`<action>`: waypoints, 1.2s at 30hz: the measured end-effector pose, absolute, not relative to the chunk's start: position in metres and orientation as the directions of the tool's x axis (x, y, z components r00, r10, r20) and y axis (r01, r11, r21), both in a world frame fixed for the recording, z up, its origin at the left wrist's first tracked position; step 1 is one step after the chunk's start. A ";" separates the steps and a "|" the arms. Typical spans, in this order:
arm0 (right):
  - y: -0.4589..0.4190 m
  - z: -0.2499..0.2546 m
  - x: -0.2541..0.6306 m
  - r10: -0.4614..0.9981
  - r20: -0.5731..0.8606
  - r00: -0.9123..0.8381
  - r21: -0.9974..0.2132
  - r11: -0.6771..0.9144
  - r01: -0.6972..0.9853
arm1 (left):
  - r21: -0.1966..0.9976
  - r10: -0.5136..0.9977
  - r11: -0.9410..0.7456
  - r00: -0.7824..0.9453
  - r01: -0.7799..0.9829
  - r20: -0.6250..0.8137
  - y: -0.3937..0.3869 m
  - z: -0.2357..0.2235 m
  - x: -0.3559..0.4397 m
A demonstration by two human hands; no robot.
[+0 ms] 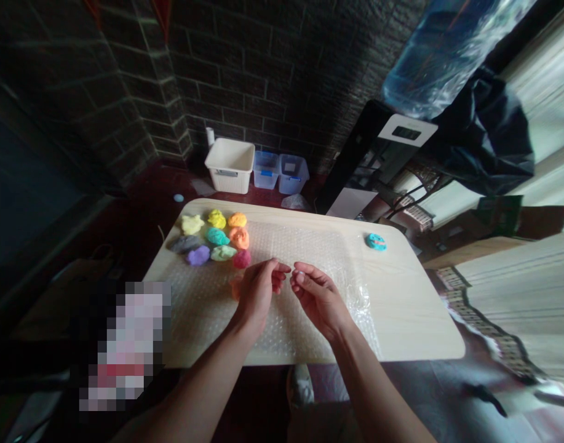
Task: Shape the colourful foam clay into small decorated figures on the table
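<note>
Brick wall [245, 74] behind wooden table [411, 295], bubble wrap [304, 243] atop it, left hand [259, 284], right hand [319, 296] just apart above it, grips unclear

A dark brick wall [263, 55] fills the upper middle of the frame. Below it, left of centre, a cream tub [230, 183] stands on the dark reddish floor [146, 184] beside two small bluish see-through boxes [264, 181]. Toward the upper right, a big blue water bottle [427, 67] sits above a black-and-white dispenser [384, 151], near a black plastic bag [491, 138]. A cardboard box [482, 246] and pale curtains [531, 289] show at the right.
</note>
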State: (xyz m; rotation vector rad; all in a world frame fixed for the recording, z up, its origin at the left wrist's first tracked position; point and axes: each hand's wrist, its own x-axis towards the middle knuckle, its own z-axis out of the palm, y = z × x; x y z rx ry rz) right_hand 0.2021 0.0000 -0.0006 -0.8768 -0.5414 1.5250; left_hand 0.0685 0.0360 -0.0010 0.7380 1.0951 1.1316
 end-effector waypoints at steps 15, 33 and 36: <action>0.006 -0.019 0.212 0.937 0.122 0.326 -0.961 0.029 0.276 | 0.931 0.976 0.171 -0.076 -0.324 -0.205 0.040 0.013 0.056; 0.007 -0.028 0.215 0.977 0.203 0.066 -0.700 0.098 0.708 | 0.972 0.826 -0.214 -0.514 0.094 0.232 0.070 0.005 -0.018; 0.005 -0.029 0.218 0.979 0.203 0.032 -0.695 0.121 0.709 | 0.968 0.775 -0.223 -0.582 0.113 0.247 0.080 -0.003 -0.037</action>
